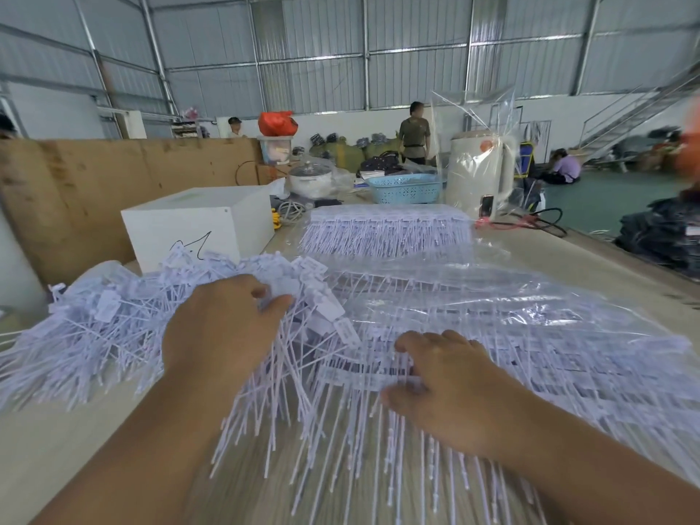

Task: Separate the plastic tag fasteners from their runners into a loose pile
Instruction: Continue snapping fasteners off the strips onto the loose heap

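A loose pile of white plastic tag fasteners (98, 327) spreads over the left of the table. Flat combs of fasteners still on their runners (530, 358) lie stacked on clear plastic to the right, and another stack (386, 229) sits further back. My left hand (223, 327) grips a bunch of fasteners at the pile's right edge, their thin tails hanging toward me. My right hand (447, 384) rests on the near comb with fingers curled over its runner and the thumb tucked under the strip. The hands blur slightly.
A white box (197, 225) stands behind the pile, with a cardboard sheet (113, 183) beyond it. A blue basket (405, 187), a cream kettle (481, 172), a pot and cables sit at the table's far end. People stand and sit in the hall behind.
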Action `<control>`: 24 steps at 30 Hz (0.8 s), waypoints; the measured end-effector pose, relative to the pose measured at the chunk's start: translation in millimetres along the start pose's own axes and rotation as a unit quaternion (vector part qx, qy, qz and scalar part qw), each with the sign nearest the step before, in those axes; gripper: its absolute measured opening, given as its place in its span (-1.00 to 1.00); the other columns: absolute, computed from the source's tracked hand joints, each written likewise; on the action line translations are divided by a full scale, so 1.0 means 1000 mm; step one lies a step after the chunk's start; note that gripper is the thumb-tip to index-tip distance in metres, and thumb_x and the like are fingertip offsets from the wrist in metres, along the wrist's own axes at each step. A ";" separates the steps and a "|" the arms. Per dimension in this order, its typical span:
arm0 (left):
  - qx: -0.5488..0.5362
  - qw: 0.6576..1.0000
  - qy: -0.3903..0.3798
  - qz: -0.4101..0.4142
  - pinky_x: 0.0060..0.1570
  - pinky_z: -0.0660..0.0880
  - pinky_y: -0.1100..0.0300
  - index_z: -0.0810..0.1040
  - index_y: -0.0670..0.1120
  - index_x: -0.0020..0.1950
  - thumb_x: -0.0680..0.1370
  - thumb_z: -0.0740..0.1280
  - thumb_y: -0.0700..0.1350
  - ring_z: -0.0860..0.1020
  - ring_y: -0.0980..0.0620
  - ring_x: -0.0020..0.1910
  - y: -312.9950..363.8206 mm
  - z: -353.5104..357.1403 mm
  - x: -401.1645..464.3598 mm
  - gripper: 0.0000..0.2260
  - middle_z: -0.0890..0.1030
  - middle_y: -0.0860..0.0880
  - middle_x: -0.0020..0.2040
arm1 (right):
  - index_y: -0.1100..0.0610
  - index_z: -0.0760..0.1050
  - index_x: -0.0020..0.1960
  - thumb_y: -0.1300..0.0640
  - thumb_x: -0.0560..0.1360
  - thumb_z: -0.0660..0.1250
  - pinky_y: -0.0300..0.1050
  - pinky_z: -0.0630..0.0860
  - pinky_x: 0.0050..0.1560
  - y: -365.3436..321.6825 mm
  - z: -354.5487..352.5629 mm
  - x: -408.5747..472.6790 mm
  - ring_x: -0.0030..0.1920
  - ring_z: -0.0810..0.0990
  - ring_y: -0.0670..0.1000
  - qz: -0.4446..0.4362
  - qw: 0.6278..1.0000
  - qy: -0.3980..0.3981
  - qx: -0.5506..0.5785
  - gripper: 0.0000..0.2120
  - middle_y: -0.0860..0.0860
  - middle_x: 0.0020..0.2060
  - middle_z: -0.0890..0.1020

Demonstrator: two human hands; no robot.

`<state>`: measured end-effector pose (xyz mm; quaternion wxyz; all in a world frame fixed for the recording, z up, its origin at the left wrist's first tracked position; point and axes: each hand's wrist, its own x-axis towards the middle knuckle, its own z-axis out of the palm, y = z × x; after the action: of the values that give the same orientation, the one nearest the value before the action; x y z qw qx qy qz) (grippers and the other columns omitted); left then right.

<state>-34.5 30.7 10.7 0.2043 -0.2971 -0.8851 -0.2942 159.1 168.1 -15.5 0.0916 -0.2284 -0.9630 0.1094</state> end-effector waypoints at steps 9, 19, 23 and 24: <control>-0.078 0.996 -0.027 0.022 -0.37 0.36 0.16 0.37 -0.04 -0.32 0.51 0.41 0.07 0.47 -0.02 -0.40 -0.008 0.011 0.001 -0.67 0.48 -0.04 -0.43 | -0.03 0.29 0.25 -0.03 0.50 0.29 -0.16 0.13 -0.15 -0.002 -0.011 -0.007 -0.17 0.21 -0.16 -0.011 1.000 0.008 0.023 -0.64 -0.12 -0.11 0.42; -0.114 0.986 -0.017 0.119 -0.22 0.46 0.14 0.57 0.08 -0.16 0.49 0.35 0.14 0.50 0.14 -0.22 0.003 0.012 -0.007 -0.84 0.51 0.11 -0.18 | -0.01 0.45 0.17 0.12 0.48 0.23 -0.02 0.27 0.22 -0.004 -0.008 -0.002 0.12 0.39 0.04 -0.056 0.993 0.053 -0.087 -0.73 -0.05 -0.05 0.51; -0.107 0.983 -0.011 0.146 -0.15 0.43 0.13 0.58 0.07 -0.04 0.48 0.40 0.04 0.49 0.07 -0.18 0.011 0.010 -0.015 -0.89 0.47 0.11 -0.11 | -0.05 0.46 0.27 0.13 0.45 0.21 -0.02 0.23 0.17 -0.004 -0.009 -0.003 0.14 0.34 0.05 -0.052 0.991 0.069 -0.098 -0.61 -0.05 -0.03 0.42; -0.111 0.981 -0.019 0.157 -0.15 0.41 0.15 0.58 0.07 -0.03 0.49 0.41 0.02 0.47 0.11 -0.19 0.013 0.011 -0.017 -0.90 0.46 0.12 -0.10 | -0.06 0.46 0.27 0.12 0.45 0.21 -0.02 0.22 0.15 -0.004 -0.009 -0.003 0.08 0.31 0.04 -0.051 0.990 0.081 -0.103 -0.60 -0.05 -0.07 0.38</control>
<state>-15.5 39.8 -1.3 0.1972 -0.4591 -0.7927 -0.3494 162.0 165.1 -6.1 0.1510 -0.1952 -0.9690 -0.0140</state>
